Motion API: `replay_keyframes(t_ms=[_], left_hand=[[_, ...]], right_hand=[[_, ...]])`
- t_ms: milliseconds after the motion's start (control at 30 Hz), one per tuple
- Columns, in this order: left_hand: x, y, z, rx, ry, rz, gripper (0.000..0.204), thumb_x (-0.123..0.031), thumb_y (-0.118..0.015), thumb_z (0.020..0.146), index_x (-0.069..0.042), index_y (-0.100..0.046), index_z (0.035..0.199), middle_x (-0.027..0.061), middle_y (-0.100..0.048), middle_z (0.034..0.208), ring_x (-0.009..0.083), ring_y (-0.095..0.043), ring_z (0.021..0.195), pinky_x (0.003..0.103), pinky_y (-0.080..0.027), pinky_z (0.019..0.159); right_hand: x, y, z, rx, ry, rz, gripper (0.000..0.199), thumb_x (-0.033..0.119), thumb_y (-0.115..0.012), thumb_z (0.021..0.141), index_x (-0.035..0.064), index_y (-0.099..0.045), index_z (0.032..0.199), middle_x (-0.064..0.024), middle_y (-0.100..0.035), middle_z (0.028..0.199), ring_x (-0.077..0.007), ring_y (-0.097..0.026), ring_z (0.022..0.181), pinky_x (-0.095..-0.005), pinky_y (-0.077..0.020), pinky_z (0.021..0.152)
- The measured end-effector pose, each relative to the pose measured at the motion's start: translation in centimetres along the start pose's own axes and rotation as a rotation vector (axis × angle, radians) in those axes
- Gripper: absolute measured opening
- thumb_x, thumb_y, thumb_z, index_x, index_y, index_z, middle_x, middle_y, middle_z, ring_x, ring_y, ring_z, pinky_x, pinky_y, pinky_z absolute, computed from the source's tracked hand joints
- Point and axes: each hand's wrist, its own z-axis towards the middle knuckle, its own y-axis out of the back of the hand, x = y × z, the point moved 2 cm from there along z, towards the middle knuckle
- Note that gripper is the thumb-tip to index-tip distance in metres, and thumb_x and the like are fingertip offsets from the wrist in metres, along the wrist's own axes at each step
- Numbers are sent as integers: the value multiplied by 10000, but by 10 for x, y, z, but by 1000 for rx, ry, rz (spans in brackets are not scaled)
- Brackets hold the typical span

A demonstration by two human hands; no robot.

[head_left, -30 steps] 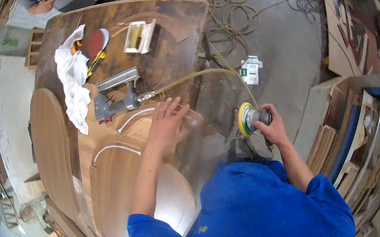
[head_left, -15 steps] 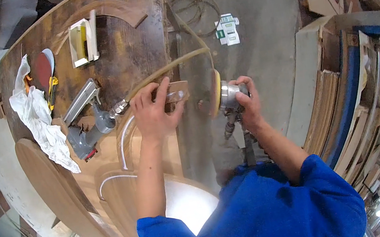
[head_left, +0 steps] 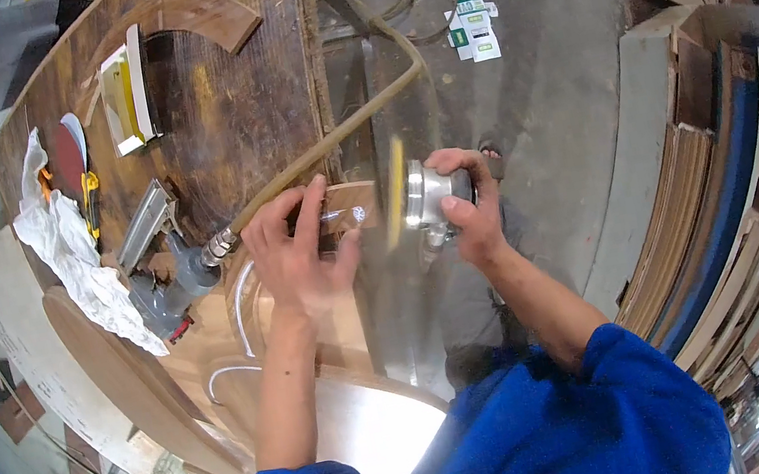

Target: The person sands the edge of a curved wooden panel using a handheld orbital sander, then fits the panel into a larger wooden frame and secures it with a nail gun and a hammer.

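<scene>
Right hand (head_left: 463,207) wrapped around a pneumatic disc sander (head_left: 419,202), its yellow pad blurred against the end of a small wooden block (head_left: 344,209) at the workbench (head_left: 247,118) edge. Left hand (head_left: 299,251), fingers spread, presses flat on the block; white rag (head_left: 80,264) lies well apart at left

Left hand (head_left: 296,252) flat on wood piece (head_left: 344,211) at bench (head_left: 216,113) edge — right hand (head_left: 471,206) gripping sander (head_left: 420,204), disc blurred — white rag (head_left: 78,255) nearby.
</scene>
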Motion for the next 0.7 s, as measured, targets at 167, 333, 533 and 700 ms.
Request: replay_keyframes(t_ms=[167, 333, 533, 700], left_hand=[[7, -2, -3, 28, -48, 41, 628, -408, -778, 835, -93, -700, 1371, 98, -623, 1252, 319, -540, 1156, 454, -401, 1023], [9, -2, -5, 34, -42, 59, 612, -473, -789, 835, -145, -726, 1348, 37, -638, 1230, 281, -548, 1128, 434, -404, 993], [16, -4, -5, 21, -35, 39, 569, -509, -753, 869, -188, -734, 1339, 18, -626, 1216, 251, -542, 1115, 428, -404, 952], [16, -5, -7, -16, -43, 30, 555, -494, -752, 878, -194, -728, 1345, 9, -611, 1213, 242, -534, 1111, 431, -409, 945]], right_hand=[[-9, -4, -2, 78, -13, -4, 408, 86, -684, 699, 66, -564, 1088, -97, -612, 1187, -240, -565, 1182, -396, -408, 1105], [-12, -9, -2, 53, -75, -21, 423, 233, -710, 756, 70, -509, 1091, -122, -567, 1203, -237, -535, 1163, -385, -377, 1109], [-7, -11, -5, 72, -81, -47, 507, 387, -711, 808, 75, -445, 1106, -164, -521, 1223, -265, -504, 1181, -403, -365, 1115], [3, -13, -13, 100, -6, -202, 484, 381, -688, 830, 76, -445, 1117, -176, -516, 1216, -269, -508, 1162, -405, -382, 1093]])
